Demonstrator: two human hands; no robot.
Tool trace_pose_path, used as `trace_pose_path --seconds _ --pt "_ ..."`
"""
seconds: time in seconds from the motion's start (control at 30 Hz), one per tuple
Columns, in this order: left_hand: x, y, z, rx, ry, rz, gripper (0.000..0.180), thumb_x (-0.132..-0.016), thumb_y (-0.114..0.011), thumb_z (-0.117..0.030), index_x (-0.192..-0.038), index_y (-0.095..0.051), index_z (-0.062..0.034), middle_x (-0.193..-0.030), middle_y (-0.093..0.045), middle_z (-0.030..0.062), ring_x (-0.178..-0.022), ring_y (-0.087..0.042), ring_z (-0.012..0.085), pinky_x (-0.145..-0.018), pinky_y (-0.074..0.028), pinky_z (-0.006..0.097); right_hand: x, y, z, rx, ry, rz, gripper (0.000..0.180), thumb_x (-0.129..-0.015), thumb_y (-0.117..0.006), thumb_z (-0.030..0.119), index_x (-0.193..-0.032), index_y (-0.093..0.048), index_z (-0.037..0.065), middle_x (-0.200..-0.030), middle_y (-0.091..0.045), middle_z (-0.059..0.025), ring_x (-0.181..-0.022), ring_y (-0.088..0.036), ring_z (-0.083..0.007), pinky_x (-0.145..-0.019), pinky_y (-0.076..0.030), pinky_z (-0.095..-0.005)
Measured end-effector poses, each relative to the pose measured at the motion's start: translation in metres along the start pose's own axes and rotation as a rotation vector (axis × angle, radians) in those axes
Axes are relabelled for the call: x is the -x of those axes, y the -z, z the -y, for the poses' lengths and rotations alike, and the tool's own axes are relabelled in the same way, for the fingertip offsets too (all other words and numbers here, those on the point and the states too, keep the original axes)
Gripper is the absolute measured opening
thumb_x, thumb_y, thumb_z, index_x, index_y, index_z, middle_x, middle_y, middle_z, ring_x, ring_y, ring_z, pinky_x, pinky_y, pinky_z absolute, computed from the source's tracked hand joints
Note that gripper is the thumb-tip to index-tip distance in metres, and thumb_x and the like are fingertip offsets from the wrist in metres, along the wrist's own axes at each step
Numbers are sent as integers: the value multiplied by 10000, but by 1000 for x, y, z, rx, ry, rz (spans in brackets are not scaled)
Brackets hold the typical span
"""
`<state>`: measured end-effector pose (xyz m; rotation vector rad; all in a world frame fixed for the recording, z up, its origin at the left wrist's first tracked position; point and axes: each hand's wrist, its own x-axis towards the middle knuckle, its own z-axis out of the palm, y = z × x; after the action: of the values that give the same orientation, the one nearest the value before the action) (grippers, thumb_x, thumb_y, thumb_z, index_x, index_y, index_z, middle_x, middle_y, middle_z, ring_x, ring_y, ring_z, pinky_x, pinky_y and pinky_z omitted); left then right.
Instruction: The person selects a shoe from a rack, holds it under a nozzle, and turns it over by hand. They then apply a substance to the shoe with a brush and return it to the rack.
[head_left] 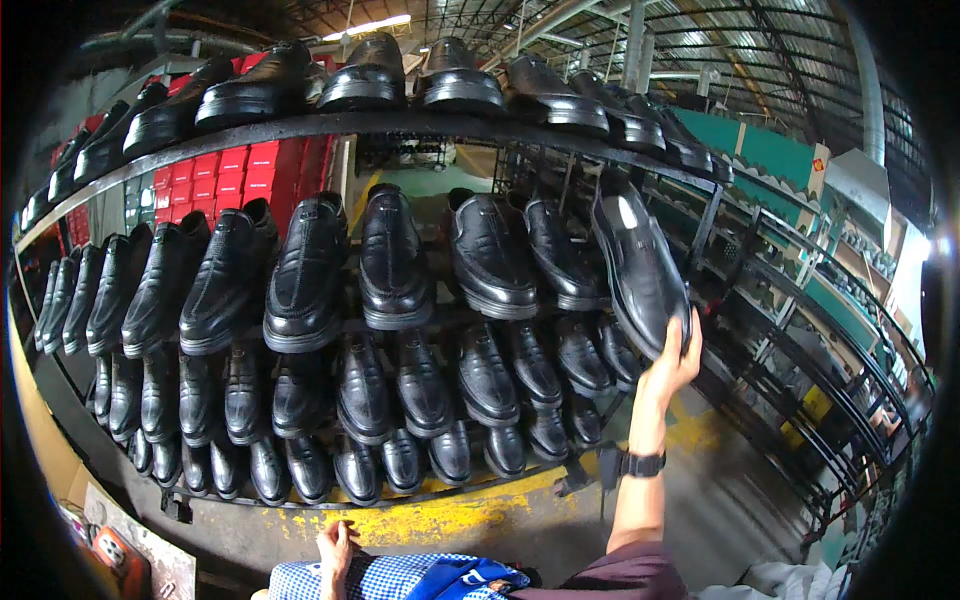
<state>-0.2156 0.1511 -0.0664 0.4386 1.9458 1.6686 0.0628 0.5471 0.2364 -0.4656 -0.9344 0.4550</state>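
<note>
Two hands are in view. Nearest, at the 6 o'clock edge, the left hand (337, 552) rests with fingers loosely together on a blue-and-white checked cloth (395, 577); it grips nothing that can be seen. Just beside it, toward 5 o'clock, lies a blue fabric piece (465, 578).

At 4 o'clock the right forearm rises from the lower edge, with a black wristband (641, 464) on the wrist. The right hand (670, 368) is closed around the toe end of a black leather shoe (638, 268), thumb and fingers clamped on its sole edge. The shoe is tilted, toe down, heel toward 12 o'clock, at the right end of the middle tier.

Behind the hands stands a dark metal rack (400, 125) on a floor with yellow paint (450, 515). Its tiers carry rows of similar black shoes (305, 275), toes pointing down and outward.

Farther off, at 10 o'clock, red boxes (235, 170) are stacked. At 2 o'clock, green wall panels (790, 150) sit under a metal roof.
</note>
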Motion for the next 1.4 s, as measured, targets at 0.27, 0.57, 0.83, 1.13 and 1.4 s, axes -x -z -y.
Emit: trace_pose_path --seconds 0.27,0.57,0.83,1.13,1.4 --pt "9 3 -3 205 22 -142 297 -935 -453 -237 -956 -590 25 -702 -632 85 -447 -552 120 -400 -406 204 -64 -21 -36 296 -646 387 576 -820 -540 541 -940 -526 -21 -524 -530 -82 -336 -496 -172 -315 -447 -281" --pt "104 -9 -211 78 -811 -118 232 -880 -351 8 -997 -551 -3 -505 -527 61 -361 -486 117 -360 -385 219 -88 13 -59 292 -625 -21 956 -616 -603 738 -1255 -329 81 -783 -569 -149 -592 -562 -218 -489 -462 -317" --pt "174 -4 -297 779 -1096 830 188 -863 -554 -174 -845 -642 -9 -603 -568 131 -447 -524 178 -391 -392 252 -138 4 -107 71 -837 114 773 -654 -669 574 -1018 -472 -79 -810 -589 -199 -664 -583 -266 -584 -473 -384" --pt "180 8 -288 651 -1216 745 176 -866 -525 -81 -813 -637 44 -592 -567 126 -448 -530 200 -397 -413 275 -71 3 -90 1 -635 -126 541 -768 -621 427 -909 -548 -90 -736 -608 -240 -574 -619 -266 -526 -547 -335" --pt "180 23 -289 510 -1474 567 119 -841 -532 -17 -809 -635 31 -613 -554 125 -461 -519 199 -400 -378 275 16 43 -35 -69 -319 -271 396 -871 -517 323 -1001 -561 -48 -765 -623 -250 -655 -633 -275 -615 -553 -309"
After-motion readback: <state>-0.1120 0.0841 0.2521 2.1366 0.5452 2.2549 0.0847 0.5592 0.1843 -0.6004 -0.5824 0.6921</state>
